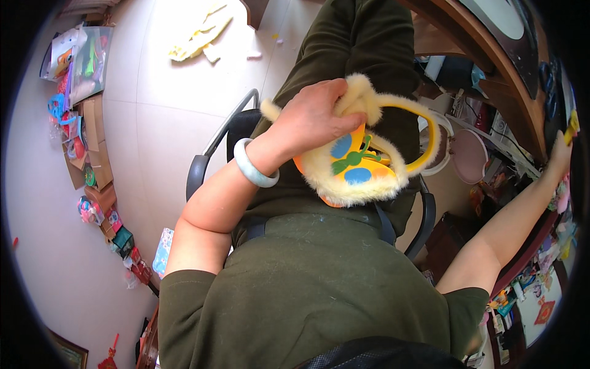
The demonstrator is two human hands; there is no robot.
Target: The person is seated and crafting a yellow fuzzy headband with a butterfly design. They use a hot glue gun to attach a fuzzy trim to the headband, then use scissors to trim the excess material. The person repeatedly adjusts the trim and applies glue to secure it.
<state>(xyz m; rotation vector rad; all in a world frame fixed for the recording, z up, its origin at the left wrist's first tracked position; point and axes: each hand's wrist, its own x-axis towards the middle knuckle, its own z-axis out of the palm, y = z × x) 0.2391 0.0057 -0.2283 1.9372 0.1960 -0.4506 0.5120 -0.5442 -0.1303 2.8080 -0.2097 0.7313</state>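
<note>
On my lap, my left hand [316, 117] grips a fluffy pale yellow craft piece [350, 192] by its furry upper part, with thumb and fingers closed round it. A yellow loop with fuzzy edging [430, 144], like a headband, stands out to its right. Within the fluffy border lies an orange-yellow butterfly shape [372, 174] with blue spots and a green body. My right arm stretches far out to the right, and my right hand [560, 154] is at the desk near a small yellow thing [573, 126]. Its fingers are too small and distorted at the picture's rim to make out.
The brown desk edge [485, 37] curves along the right, with dark scissors [547, 83] on top. Below it are cables and a round pink lid [468, 155]. Chair armrests [196, 178] flank me. Yellow fabric [206, 34] lies on the floor; bags and boxes [95, 138] line the left wall.
</note>
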